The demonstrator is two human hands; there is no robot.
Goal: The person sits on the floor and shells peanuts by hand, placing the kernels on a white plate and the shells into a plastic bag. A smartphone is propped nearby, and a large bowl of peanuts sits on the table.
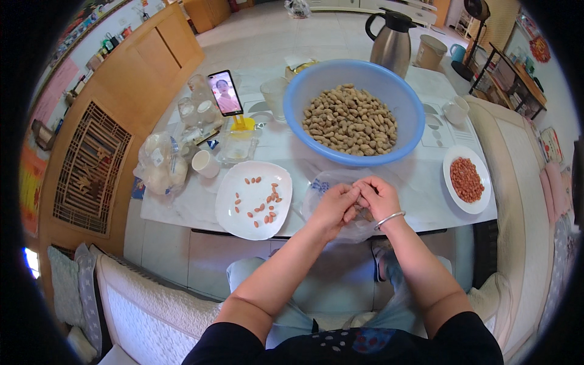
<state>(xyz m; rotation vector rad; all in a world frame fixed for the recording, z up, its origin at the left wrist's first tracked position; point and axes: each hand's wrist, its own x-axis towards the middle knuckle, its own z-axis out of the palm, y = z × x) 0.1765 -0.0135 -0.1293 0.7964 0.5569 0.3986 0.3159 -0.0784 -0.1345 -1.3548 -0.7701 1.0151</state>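
Note:
My left hand (338, 206) and my right hand (378, 198) meet at the fingertips above a clear plastic bag (315, 200) at the table's near edge. Their fingers pinch together around what seems to be a peanut, almost wholly hidden by them. Brown bits, apparently shells, show in the bag beneath. Beyond, a blue plastic basin (292, 123) holds a heap of unshelled peanuts (349, 119). Left of my hands, a white square plate (232, 219) carries several scattered shelled peanuts (269, 219). On the right stands a white dish (472, 207) of reddish peanut kernels (466, 179).
A phone (225, 93) on a yellow stand (242, 123) shows a person. Around it are glass jars (187, 111), a paper cup (206, 163), a clear plastic box (238, 146) and a bag of round pale items (160, 162). A steel vacuum jug (391, 48) and a mug (455, 109) stand farther off.

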